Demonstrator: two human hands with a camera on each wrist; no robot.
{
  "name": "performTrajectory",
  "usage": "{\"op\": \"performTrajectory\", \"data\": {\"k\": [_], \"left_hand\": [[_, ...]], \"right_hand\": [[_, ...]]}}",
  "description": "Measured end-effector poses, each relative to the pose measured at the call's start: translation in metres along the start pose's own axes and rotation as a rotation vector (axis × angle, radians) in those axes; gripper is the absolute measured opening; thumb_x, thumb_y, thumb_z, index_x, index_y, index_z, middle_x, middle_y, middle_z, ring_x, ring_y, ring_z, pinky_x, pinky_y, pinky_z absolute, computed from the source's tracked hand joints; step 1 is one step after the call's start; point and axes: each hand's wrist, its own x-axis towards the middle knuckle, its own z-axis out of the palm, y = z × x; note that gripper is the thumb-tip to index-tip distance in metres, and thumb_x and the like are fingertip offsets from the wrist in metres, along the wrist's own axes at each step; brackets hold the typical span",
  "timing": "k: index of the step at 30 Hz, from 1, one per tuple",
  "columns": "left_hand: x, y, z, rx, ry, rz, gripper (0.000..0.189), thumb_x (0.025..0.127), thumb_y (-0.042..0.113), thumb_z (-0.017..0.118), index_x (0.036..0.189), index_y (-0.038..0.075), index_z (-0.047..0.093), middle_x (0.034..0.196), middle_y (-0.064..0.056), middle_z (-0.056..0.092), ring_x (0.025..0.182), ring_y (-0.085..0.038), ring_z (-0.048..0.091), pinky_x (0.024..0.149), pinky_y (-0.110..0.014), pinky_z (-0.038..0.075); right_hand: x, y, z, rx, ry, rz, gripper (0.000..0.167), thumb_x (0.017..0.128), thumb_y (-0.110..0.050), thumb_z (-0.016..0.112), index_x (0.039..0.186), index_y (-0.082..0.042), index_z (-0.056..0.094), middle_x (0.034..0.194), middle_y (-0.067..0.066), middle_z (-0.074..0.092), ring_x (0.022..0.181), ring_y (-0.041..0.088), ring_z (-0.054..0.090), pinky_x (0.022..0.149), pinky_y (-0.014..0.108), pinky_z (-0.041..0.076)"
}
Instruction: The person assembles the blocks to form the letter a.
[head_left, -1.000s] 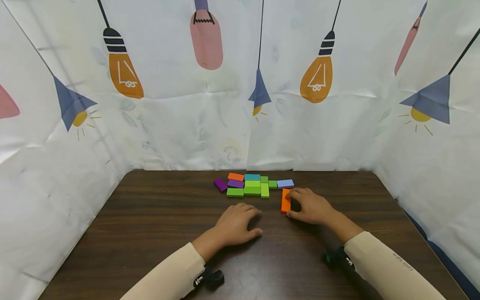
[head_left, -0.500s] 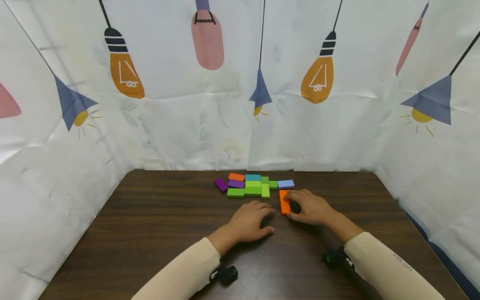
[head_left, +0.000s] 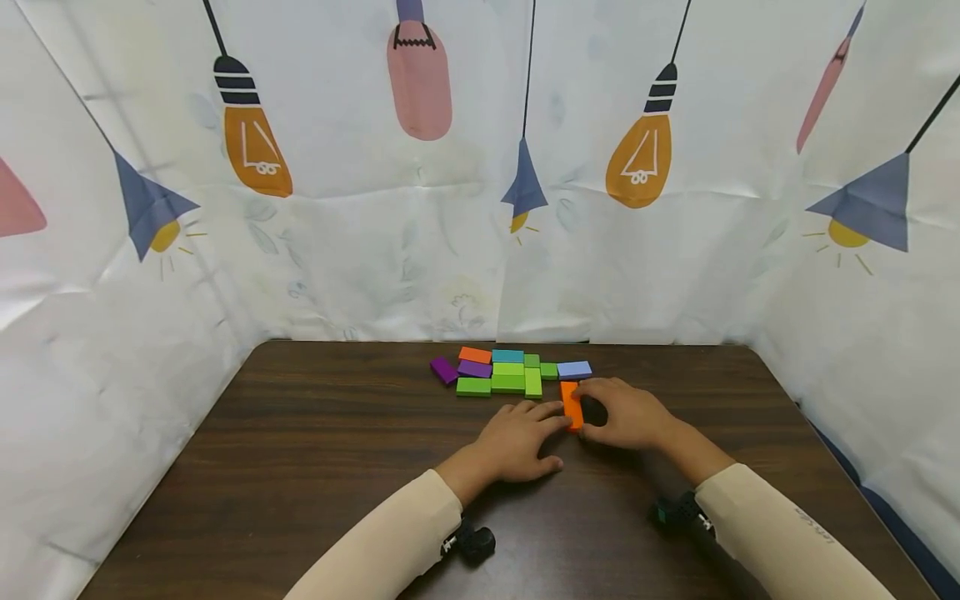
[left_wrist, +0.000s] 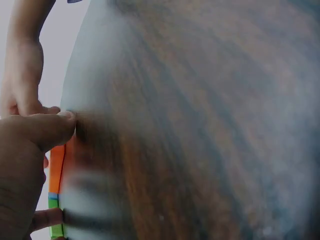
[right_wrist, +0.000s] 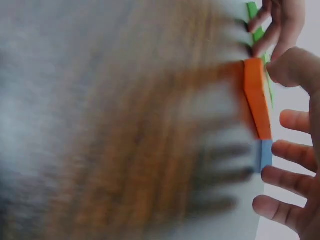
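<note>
An orange rectangular block (head_left: 572, 407) lies on the table, its long side pointing away from me. At its right side is my right hand (head_left: 628, 414), with the thumb by the near end and the index fingertip overlapping the far part. In the right wrist view these fingers (right_wrist: 295, 152) are spread, and a gap shows between the index finger and the block (right_wrist: 256, 95). My left hand (head_left: 517, 442) reaches in from the left with extended fingers, one tip right at the block's near left corner. Its thumb (left_wrist: 57, 130) stands apart from the block in the head view.
Beyond the hands, several flat blocks lie grouped: green (head_left: 473, 387), lime (head_left: 507, 379), purple (head_left: 444, 371), teal (head_left: 507, 356), red-orange (head_left: 476, 355) and light blue (head_left: 574, 369). The dark wood table (head_left: 300, 467) ends at a patterned curtain (head_left: 337, 250).
My left hand has moved right, up to the orange block. That block has shifted slightly and turned a little, with my right hand staying beside it. The grouped blocks keep their arrangement.
</note>
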Motion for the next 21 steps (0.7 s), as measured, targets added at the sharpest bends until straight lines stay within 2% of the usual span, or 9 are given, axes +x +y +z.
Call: {"op": "performTrajectory", "data": {"k": [4,8,17,21], "left_hand": [[0.001,0.002,-0.001,0.048,-0.024,0.011,0.067,0.099,0.057,0.059,0.159,0.035,0.04,0.165,0.005,0.031,0.144,-0.028,0.038,0.109,-0.051,0.038],[0.0,0.003,-0.001,0.082,-0.042,0.016,0.064,0.1,0.058,0.056,0.158,0.038,0.04,0.167,0.006,0.027,0.145,-0.028,0.037,0.11,-0.051,0.036],[0.0,0.003,0.003,0.08,-0.053,0.017,0.064,0.1,0.057,0.055,0.159,0.039,0.037,0.166,0.01,0.028,0.143,-0.026,0.037,0.11,-0.05,0.034],[0.001,0.003,0.003,0.075,-0.065,0.015,0.064,0.1,0.058,0.055,0.159,0.04,0.036,0.166,0.011,0.027,0.144,-0.027,0.035,0.111,-0.052,0.034]], "right_hand": [[0.007,0.002,-0.005,0.004,0.067,0.018,0.054,0.093,-0.048,0.071,0.137,-0.018,0.064,0.139,0.006,0.06,0.129,0.032,0.055,0.088,0.058,0.054],[0.02,0.001,-0.011,0.006,0.094,0.018,0.047,0.095,-0.044,0.071,0.134,-0.017,0.066,0.14,0.008,0.059,0.13,0.033,0.053,0.089,0.057,0.053],[0.057,-0.001,-0.019,-0.011,0.074,-0.032,0.038,0.099,-0.033,0.069,0.131,-0.012,0.069,0.137,0.009,0.062,0.132,0.036,0.051,0.103,0.058,0.045],[0.071,-0.001,-0.018,-0.013,0.036,-0.042,0.035,0.1,-0.03,0.069,0.13,-0.013,0.07,0.137,0.008,0.062,0.131,0.035,0.052,0.103,0.056,0.045]]}}
